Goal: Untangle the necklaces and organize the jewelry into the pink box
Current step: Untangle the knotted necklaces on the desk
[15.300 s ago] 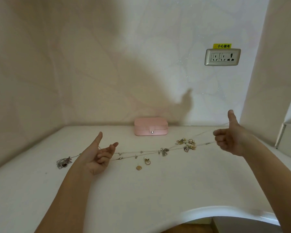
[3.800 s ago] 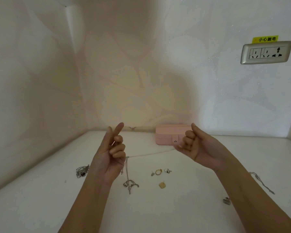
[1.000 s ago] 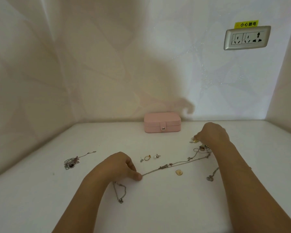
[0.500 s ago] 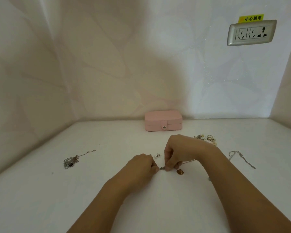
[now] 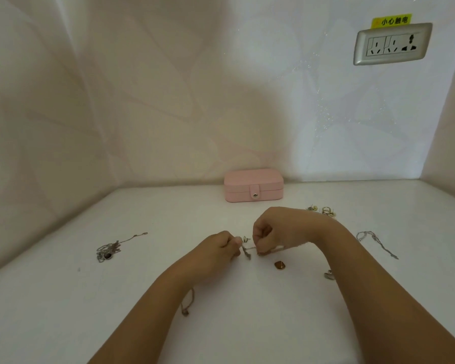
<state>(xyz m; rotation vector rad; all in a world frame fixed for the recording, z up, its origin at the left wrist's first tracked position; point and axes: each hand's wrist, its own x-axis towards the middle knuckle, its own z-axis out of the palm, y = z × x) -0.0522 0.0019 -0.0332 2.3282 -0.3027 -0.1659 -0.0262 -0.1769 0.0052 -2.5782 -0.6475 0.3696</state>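
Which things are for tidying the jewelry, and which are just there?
For the job: pink box, thin chain pinched by left hand and right hand, tangled necklace, loose silver necklace, rings, square charm.
Just there: wall socket, yellow sticker.

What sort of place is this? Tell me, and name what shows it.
Probably a home dressing nook: pale leaf-patterned wallpaper, a wall socket, and a white counter holding a closed pink box and loose necklaces.
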